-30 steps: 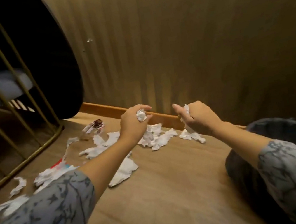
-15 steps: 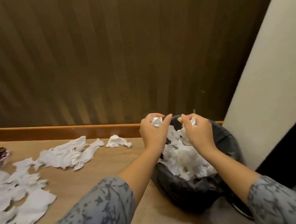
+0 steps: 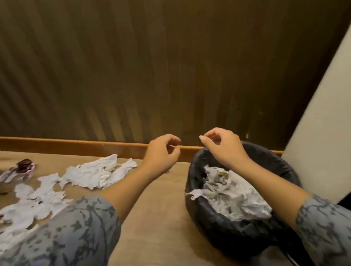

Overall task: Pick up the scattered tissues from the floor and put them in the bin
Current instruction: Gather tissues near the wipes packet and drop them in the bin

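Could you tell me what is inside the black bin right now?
The bin, lined with a black bag, holds a heap of crumpled white tissues. Whatever lies beneath them is covered.

No text, label, brand, number or sign can be read anywhere in the head view. The small wrapper [image 3: 18,172] lying on the floor [image 3: 162,227] at the left shows dark red and white printing, but it is too blurred to make out any letters. A yellowish scrap [image 3: 223,173] among the tissues in the bin [image 3: 207,226] may carry print, yet nothing on it is legible. The ribbed wall panel [image 3: 135,58], the skirting board [image 3: 68,143] and the patterned sleeves [image 3: 51,256] bear no writing that can be read.
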The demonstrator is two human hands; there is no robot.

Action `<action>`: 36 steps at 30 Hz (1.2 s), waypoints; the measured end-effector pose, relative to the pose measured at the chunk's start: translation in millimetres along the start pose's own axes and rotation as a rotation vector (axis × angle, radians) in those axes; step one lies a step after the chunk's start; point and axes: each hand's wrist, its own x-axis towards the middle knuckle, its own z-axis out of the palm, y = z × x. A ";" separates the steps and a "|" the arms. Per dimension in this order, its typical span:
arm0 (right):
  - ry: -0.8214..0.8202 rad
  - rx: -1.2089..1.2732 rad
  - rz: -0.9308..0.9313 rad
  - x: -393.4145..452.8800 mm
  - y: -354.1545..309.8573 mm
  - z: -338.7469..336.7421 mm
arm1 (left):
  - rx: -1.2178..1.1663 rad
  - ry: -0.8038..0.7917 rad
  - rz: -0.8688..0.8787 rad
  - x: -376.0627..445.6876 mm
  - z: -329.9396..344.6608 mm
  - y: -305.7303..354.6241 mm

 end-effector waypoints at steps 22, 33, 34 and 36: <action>-0.833 -0.298 -0.294 -46.3 -228.9 451.4 | 0.209 -0.018 -0.391 -183.9 -295.3 -412.8; -0.942 -0.221 -0.291 -136.6 -215.9 560.5 | 0.177 0.080 -0.419 -288.4 -291.3 -495.1; -0.990 -0.227 -0.337 -152.3 -223.3 586.8 | 0.196 0.111 -0.487 -317.1 -301.9 -511.6; -1.013 -0.282 -0.362 -171.2 -229.2 611.8 | 0.277 0.234 -0.585 -357.5 -305.3 -531.9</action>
